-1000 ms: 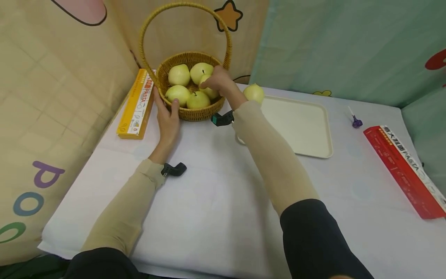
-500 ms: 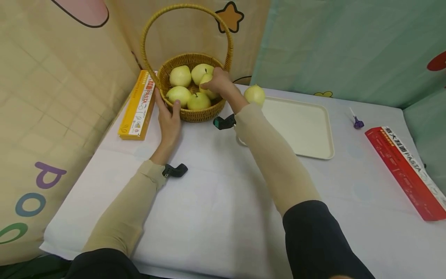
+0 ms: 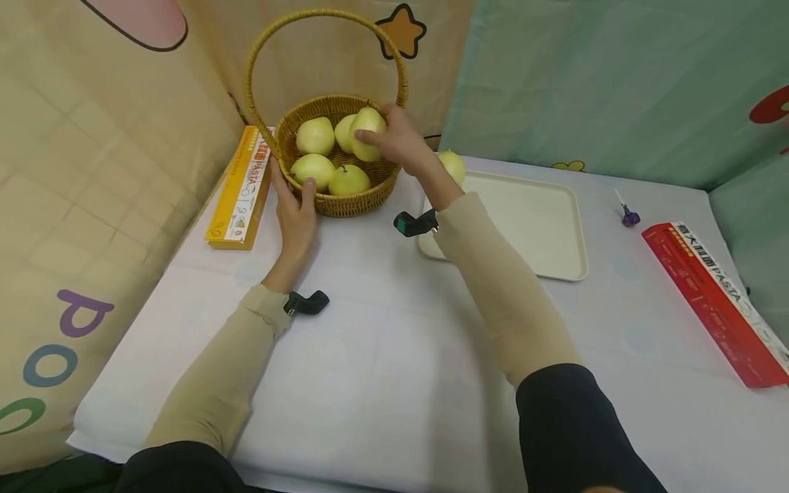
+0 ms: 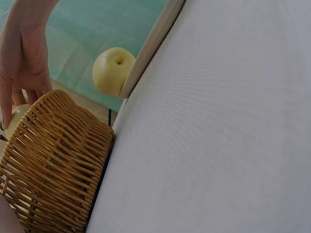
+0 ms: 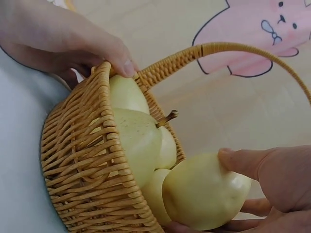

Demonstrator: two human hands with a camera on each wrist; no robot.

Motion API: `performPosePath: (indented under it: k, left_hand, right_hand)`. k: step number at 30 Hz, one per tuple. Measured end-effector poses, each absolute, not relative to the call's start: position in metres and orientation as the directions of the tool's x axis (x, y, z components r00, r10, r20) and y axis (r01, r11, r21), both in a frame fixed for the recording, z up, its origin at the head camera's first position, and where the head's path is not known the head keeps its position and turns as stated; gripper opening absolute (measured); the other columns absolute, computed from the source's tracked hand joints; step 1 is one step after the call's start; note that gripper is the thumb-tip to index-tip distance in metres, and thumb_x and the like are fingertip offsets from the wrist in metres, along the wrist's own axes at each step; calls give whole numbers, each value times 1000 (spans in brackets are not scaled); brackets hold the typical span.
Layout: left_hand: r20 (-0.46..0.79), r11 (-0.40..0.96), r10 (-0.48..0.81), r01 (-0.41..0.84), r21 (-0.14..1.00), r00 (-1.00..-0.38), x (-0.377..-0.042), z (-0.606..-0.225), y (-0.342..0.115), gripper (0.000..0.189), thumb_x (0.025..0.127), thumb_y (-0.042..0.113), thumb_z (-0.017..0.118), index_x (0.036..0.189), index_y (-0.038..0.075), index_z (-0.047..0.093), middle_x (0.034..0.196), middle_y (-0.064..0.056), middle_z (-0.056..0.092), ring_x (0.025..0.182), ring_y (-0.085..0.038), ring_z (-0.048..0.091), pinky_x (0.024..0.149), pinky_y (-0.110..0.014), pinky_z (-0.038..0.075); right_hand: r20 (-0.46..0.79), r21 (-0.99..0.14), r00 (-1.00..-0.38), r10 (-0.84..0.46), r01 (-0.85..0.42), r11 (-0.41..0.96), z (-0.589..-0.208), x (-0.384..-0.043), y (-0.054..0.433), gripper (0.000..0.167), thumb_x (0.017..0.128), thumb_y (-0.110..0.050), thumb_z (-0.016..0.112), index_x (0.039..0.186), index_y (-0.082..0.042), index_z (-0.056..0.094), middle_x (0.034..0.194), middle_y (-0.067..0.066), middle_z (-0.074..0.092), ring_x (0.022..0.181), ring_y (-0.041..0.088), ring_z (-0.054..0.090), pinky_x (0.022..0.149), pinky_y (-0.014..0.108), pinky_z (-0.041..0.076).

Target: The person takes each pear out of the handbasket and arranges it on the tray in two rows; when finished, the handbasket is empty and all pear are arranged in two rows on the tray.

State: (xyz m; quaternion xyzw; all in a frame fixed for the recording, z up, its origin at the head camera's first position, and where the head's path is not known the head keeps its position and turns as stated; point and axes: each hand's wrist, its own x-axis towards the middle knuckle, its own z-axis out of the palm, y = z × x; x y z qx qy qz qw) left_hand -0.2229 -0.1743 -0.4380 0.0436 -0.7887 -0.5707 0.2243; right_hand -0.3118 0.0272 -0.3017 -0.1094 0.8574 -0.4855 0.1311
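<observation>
A wicker basket (image 3: 348, 205) with a tall arched handle stands at the back left of the table. It contains several pale yellow-green pears, among them a stemmed one (image 5: 133, 141) near the rim in the right wrist view. My left hand (image 3: 298, 226) grips the basket's left front rim, its thumb (image 5: 127, 68) over the edge. At the basket's right side, my right hand (image 3: 403, 142) holds a pear (image 3: 368, 130) between thumb and fingers, above the other fruit. In the right wrist view this held pear (image 5: 204, 191) overlaps the rim.
Right of the basket lies a cream tray (image 3: 524, 222), with another pear (image 3: 453, 166) at its back left corner. A yellow pasta box (image 3: 239, 192) lies left of the basket. Farther right are a purple lollipop (image 3: 630, 218) and a red pasta box (image 3: 709, 301). Curtains back the table.
My right hand has lifted the pear up from among the others, and the forearm has shifted slightly right. My left hand stays on the basket rim.
</observation>
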Motion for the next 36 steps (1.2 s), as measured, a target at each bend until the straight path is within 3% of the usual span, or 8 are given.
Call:
performPosePath:
  k: [9, 17, 26, 32, 36]
  left_hand:
    - [312, 344, -336, 193, 919, -889, -222, -438, -177, 83, 109, 41, 47, 170, 9, 0, 179, -3, 3, 160, -3, 7, 127, -18, 7]
    - [317, 342, -329, 201, 918, -889, -224, -436, -175, 83, 109, 38, 47, 170, 8, 0, 179, -4, 3, 160, -4, 7, 127, -18, 7]
    - [317, 340, -324, 203, 918, -891, -226, -436, -172, 83, 109, 39, 47, 170, 8, -1, 179, -4, 2, 160, -4, 7, 127, -18, 7]
    - [308, 349, -338, 185, 919, -889, -224, -436, -172, 83, 109, 40, 47, 170, 9, 0, 179, -4, 3, 160, -4, 7, 127, -18, 7]
    - [307, 340, -332, 191, 921, -892, -223, -436, -172, 84, 109, 40, 47, 170, 9, -1, 179, -4, 2, 160, -4, 6, 128, -18, 7]
  right_hand:
    - [-71, -889, -961, -267, -60, 453, -295, -289, 51, 73, 101, -39, 71, 161, -14, 37, 160, 6, 45, 135, 19, 53, 107, 31, 52]
    - [3, -958, -980, -200, -60, 280, -294, -272, 96, 70, 101, -30, 71, 160, -11, 38, 156, 14, 50, 127, 23, 60, 99, 39, 56]
    - [-2, -987, -996, -87, -12, 163, -297, -258, 152, 67, 101, -25, 72, 157, -7, 40, 148, 18, 50, 131, 30, 58, 107, 45, 55]
    - [-41, -993, -997, -68, 33, 116, -310, -251, 188, 67, 100, -22, 73, 155, 2, 41, 139, 16, 52, 126, 30, 58, 93, 39, 62]
    - [-131, -977, -991, -21, 125, 173, -320, -252, 210, 72, 100, -25, 73, 157, 4, 40, 133, 11, 53, 127, 29, 57, 85, 34, 64]
